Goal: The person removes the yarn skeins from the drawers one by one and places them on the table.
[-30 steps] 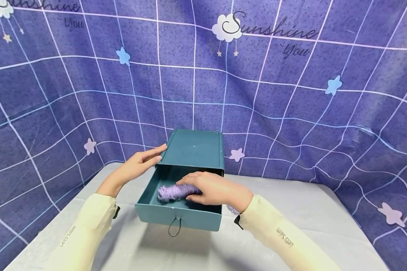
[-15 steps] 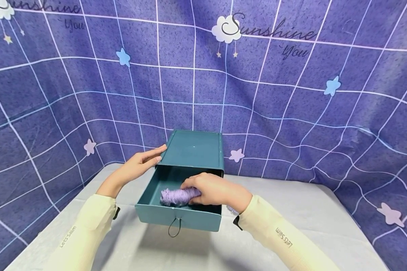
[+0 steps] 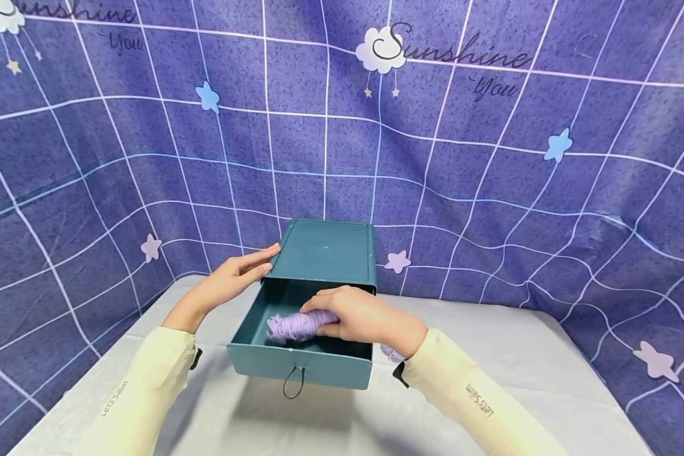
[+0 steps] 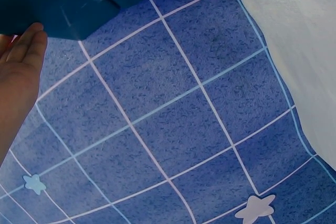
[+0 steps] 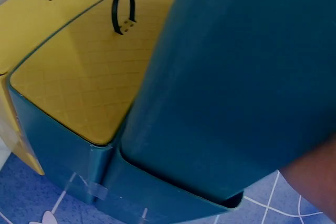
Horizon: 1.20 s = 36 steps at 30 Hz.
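In the head view, a skein of lilac yarn (image 3: 292,327) lies in the pulled-out teal drawer (image 3: 299,367), whose front carries a small loop pull. My right hand (image 3: 356,315) reaches in from the right and grips the right end of the skein, fingers over the top and thumb along the near side. My left hand (image 3: 234,277) rests its fingers against the left edge of the teal cabinet (image 3: 327,250). The left wrist view shows the left hand's fingers (image 4: 32,51) beside the cabinet's side wall (image 4: 63,9). In the right wrist view the drawer's wall (image 5: 236,77) hides the yarn and fingers.
A second lilac yarn piece (image 3: 391,352) peeks out beneath my right wrist on the white-covered table (image 3: 462,380). Yellow drawer fronts (image 5: 89,72) with black loop pulls adjoin the teal drawer. A blue-purple grid-patterned cloth (image 3: 462,158) hangs behind and around the table.
My right hand and the skein have shifted slightly right, then a little back left, within the drawer; its fingers curled tighter, then eased. My left hand stays in place.
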Each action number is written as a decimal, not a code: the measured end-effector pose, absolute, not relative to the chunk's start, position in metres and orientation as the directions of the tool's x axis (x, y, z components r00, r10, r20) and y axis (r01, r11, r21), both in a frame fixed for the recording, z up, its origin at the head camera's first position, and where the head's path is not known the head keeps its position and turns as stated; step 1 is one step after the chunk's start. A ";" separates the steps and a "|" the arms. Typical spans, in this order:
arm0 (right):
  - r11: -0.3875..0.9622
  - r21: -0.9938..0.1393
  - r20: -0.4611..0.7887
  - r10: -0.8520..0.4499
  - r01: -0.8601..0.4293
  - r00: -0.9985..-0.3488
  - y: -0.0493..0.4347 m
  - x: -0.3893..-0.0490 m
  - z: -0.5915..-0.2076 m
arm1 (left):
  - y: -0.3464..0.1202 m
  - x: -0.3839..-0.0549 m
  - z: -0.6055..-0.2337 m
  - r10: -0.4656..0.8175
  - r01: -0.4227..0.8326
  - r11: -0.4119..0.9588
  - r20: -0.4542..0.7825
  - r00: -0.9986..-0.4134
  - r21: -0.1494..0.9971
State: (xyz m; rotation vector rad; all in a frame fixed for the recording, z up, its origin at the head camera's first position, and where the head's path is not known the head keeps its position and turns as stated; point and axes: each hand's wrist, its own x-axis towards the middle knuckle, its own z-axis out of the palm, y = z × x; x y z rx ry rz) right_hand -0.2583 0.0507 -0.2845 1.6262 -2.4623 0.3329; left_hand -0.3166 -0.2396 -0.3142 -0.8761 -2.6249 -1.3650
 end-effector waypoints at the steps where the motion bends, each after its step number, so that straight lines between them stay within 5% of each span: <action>1: 0.376 -0.096 0.270 -0.881 -0.922 -0.388 0.052 -0.258 -0.283 | -0.239 -0.317 -0.314 0.458 0.508 0.448 0.299 -0.837 0.736; 13: 0.343 -0.129 0.364 -0.857 -0.930 -0.366 0.068 -0.256 -0.267 | -0.238 -0.316 -0.314 0.454 0.505 0.450 0.298 -0.839 0.736; 36: 0.465 -0.192 0.574 -0.661 -0.864 -0.483 0.152 -0.268 -0.259 | -0.238 -0.317 -0.314 0.450 0.501 0.461 0.293 -0.844 0.732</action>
